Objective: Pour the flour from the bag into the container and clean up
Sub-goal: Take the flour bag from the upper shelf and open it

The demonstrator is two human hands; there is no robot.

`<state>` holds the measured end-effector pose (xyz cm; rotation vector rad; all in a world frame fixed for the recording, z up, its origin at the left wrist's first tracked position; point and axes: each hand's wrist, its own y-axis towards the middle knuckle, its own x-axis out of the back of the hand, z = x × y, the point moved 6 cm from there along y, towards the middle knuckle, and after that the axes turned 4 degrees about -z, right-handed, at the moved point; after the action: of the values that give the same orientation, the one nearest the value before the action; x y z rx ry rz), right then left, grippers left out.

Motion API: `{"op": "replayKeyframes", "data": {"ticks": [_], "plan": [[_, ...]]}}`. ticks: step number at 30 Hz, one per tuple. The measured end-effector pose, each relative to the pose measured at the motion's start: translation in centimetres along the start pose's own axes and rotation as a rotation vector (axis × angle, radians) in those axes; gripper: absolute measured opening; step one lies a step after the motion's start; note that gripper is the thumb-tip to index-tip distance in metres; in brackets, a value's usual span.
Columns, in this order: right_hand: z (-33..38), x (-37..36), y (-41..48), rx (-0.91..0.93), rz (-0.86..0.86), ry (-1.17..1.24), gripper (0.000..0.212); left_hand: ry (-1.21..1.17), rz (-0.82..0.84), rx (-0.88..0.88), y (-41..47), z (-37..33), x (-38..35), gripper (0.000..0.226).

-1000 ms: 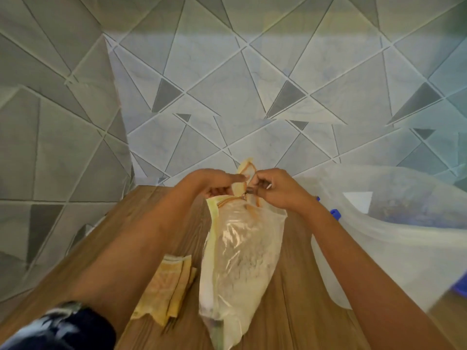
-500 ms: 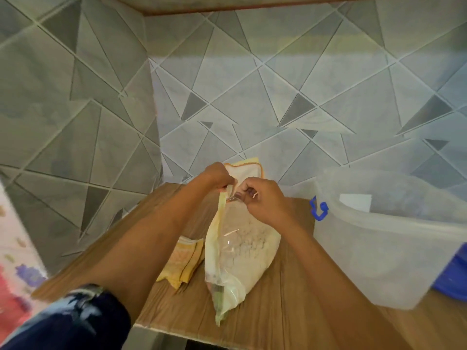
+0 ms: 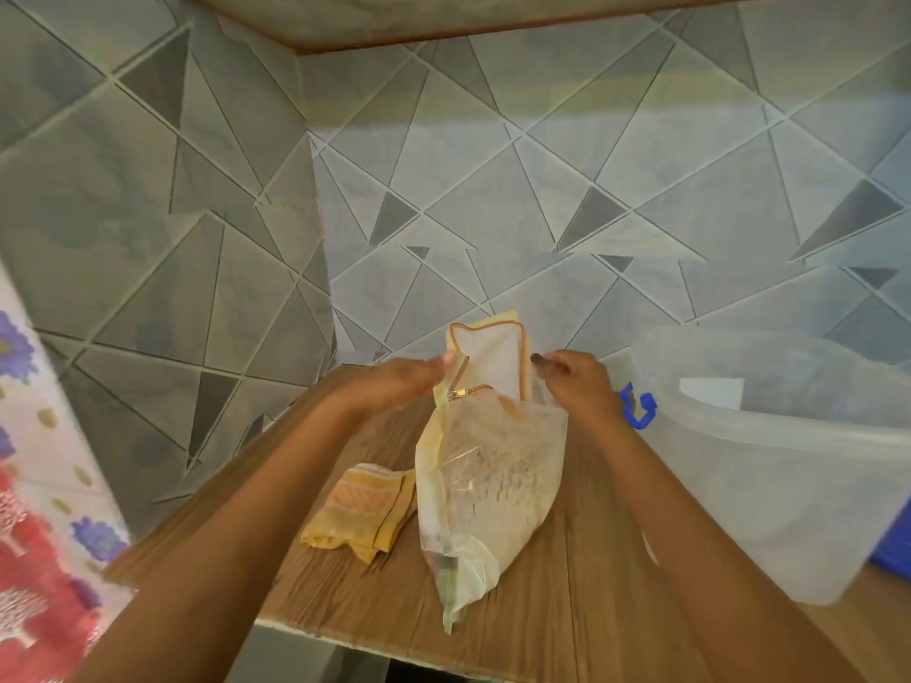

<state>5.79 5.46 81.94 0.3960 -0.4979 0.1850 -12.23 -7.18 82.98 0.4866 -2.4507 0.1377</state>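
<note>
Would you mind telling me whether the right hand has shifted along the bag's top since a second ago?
Yes. The right hand has moved rightward, away from the left hand, toward the container's blue latch, spreading the flour bag open.

The clear plastic storage container (image 3: 769, 465) runs off the right edge, hiding most of a blue object (image 3: 894, 547) behind it, and the flowered cloth (image 3: 34, 534) at left is blurred and cropped.

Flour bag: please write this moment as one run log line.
step: opening flour bag | left hand: holds top edge | right hand: holds top edge | container: right of bag, open | pour: not started
</note>
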Motion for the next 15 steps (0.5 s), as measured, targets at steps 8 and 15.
{"op": "replayKeyframes", "data": {"ticks": [8, 15], "plan": [[-2.8, -4.4, 5.2, -0.095, 0.085, -0.272, 0.062, 0.148, -0.529, -0.215, -1.5, 1.8, -1.8, 0.042], [-3.0, -6.6, 10.6, -0.108, 0.081, -0.499, 0.061, 0.080, -0.631, -0.298, 0.2, 2.0, -1.6, 0.049]]}}
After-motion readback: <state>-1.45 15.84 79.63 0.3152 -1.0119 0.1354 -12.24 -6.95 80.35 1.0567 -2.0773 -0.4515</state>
